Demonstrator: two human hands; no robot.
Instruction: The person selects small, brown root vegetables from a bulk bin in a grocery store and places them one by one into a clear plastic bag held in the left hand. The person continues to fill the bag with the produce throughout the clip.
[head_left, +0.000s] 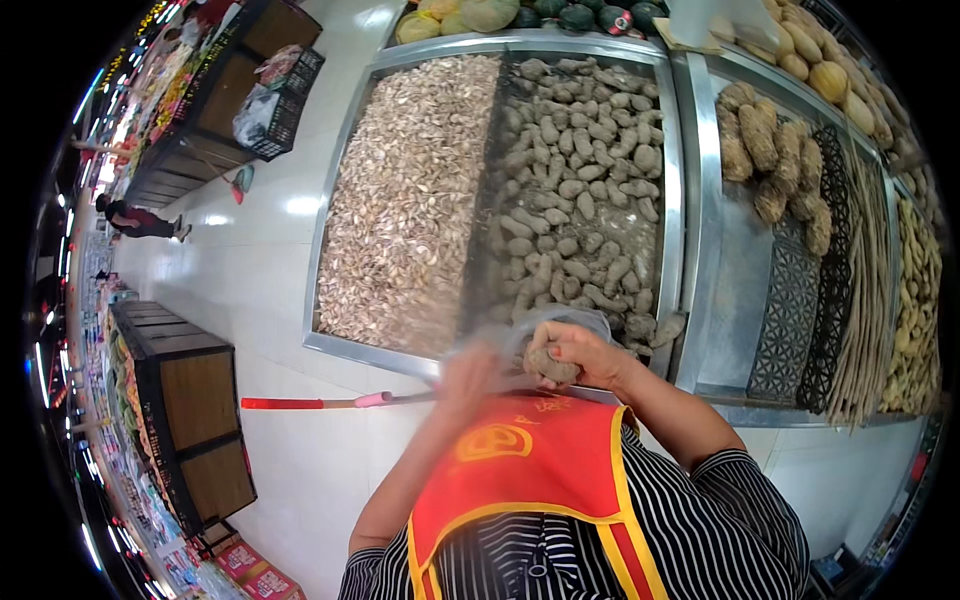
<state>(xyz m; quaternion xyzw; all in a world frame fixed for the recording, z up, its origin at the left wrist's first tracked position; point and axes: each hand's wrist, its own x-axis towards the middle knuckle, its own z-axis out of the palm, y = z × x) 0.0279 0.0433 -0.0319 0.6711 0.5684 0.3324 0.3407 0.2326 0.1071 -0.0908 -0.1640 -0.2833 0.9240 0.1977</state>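
Observation:
My right hand (589, 352) is closed on a brown, soil-covered tuber (551, 364), in front of my red apron. Beside it on the left, my left hand (471, 375) is blurred by motion; its fingers and any grip cannot be made out. A clear plastic bag (577, 316) lies around and behind both hands, partly hidden by them. Beyond them stands a metal-edged bin (315, 247), with loose garlic cloves (412, 195) on its left side and many brown tubers (577, 142) on its right, parted by a dark divider.
To the right, a metal tray (731, 300) holds large rough tubers (784, 154), dark plastic mats (793, 315) and long thin roots (862, 300). A red-and-pink handled stick (300, 403) extends left from the bin's near edge. Wooden display crates (202, 397) and a distant person (139, 220) are at left.

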